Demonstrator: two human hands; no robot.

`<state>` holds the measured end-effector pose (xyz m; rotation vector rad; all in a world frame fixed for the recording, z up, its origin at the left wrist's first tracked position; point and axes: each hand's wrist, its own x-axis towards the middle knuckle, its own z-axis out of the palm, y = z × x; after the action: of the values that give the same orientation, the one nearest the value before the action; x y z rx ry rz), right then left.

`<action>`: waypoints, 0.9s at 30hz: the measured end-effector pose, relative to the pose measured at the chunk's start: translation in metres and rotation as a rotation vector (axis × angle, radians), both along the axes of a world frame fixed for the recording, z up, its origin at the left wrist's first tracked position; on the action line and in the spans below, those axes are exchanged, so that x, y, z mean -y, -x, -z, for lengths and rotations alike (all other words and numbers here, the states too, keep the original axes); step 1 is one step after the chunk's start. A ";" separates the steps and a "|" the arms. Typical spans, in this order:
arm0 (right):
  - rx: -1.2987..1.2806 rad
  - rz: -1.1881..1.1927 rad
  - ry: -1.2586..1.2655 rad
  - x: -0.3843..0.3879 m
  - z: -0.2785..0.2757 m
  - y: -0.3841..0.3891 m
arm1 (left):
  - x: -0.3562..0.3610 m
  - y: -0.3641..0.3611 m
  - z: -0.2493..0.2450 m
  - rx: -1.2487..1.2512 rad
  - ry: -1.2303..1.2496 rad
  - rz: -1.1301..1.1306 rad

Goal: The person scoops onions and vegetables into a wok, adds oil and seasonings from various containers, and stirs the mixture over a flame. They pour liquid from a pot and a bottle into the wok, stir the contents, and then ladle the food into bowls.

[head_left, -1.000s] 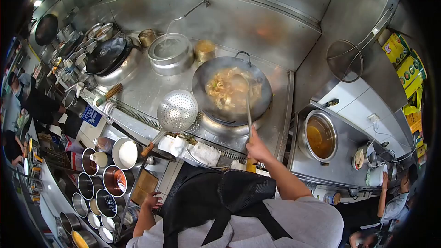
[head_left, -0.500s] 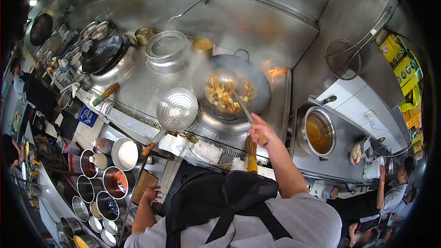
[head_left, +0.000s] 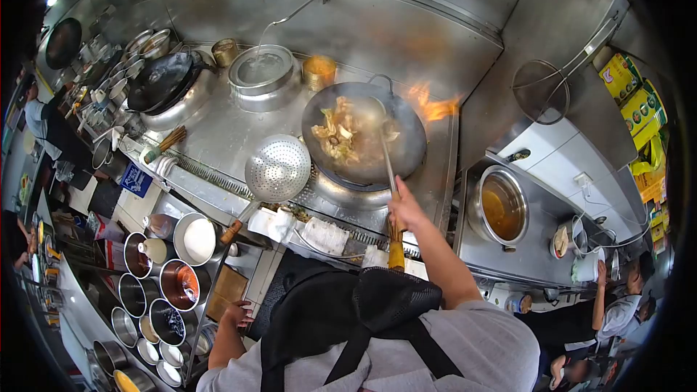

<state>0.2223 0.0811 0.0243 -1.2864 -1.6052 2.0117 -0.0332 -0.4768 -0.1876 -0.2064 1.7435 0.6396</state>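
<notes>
Black wok (head_left: 408,147), orange flame (head_left: 433,107), silver skimmer (head_left: 278,168) (dotted with holes)

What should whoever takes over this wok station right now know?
Right hand: grip shut on the ladle handle, its bowl down in the wok.
Left hand: low by the seasoning bowls, nothing seen in it; grip unclear.
Wok: food heaped on its left side, flames at the far right rim.
Done: food is in and cooking. Left: probably more stirring, then lifting out; the skimmer rests beside the wok.
</notes>
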 end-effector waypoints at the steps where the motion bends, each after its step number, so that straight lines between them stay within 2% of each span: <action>1: 0.163 -0.013 -0.150 0.021 0.006 0.003 | -0.001 0.000 -0.004 -0.002 -0.025 -0.032; 2: 0.306 -0.033 -0.219 0.040 0.001 0.003 | -0.005 0.001 -0.010 -0.004 -0.055 -0.066; 3: 0.304 -0.034 -0.217 0.051 -0.011 -0.003 | -0.008 -0.001 -0.014 -0.006 -0.052 -0.067; 5: 0.090 -0.074 0.078 0.070 -0.036 -0.015 | -0.009 -0.007 -0.019 -0.050 -0.064 -0.134; 7: 0.048 -0.081 0.179 0.031 -0.051 -0.019 | -0.006 -0.010 -0.009 -0.013 -0.049 -0.084; 9: -0.312 0.012 0.540 -0.017 -0.035 -0.023 | -0.005 -0.011 -0.004 0.021 -0.038 -0.033; 10: -0.316 0.017 0.538 -0.018 -0.023 -0.021 | -0.008 -0.009 -0.004 0.058 -0.028 -0.041; 12: 0.050 -0.061 -0.057 -0.009 0.005 -0.007 | -0.016 -0.002 -0.006 0.084 -0.020 -0.045; 13: 0.209 -0.062 -0.254 0.005 0.020 -0.005 | -0.022 0.000 -0.008 0.030 -0.059 -0.062; 16: 0.330 -0.076 -0.314 0.049 -0.013 -0.011 | -0.034 0.007 -0.015 -0.060 -0.105 -0.081; 18: 0.090 -0.160 -0.011 0.054 -0.034 -0.021 | -0.035 0.005 -0.020 -0.093 -0.110 -0.069; 19: 0.087 -0.157 -0.008 0.039 -0.037 -0.021 | -0.033 0.005 -0.019 -0.096 -0.107 -0.065; 21: -0.124 -0.090 0.286 -0.005 -0.038 -0.014 | -0.033 0.005 -0.017 -0.067 -0.064 0.015; 22: -0.126 -0.086 0.287 -0.011 -0.022 -0.012 | -0.032 0.005 -0.018 -0.060 -0.055 0.017; 24: 0.053 -0.140 -0.165 -0.023 0.014 -0.005 | -0.027 0.005 -0.019 -0.070 -0.070 -0.012; 25: 0.049 -0.135 -0.164 -0.012 0.011 -0.005 | -0.024 0.007 -0.018 -0.078 -0.087 -0.042; 27: 0.410 -0.123 -0.392 0.026 0.002 -0.013 | -0.019 0.012 -0.019 -0.075 -0.097 -0.094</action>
<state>0.2348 0.0549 0.0228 -1.5322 -2.1738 1.4413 -0.0455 -0.4576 -0.1686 -0.1999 1.7771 0.8080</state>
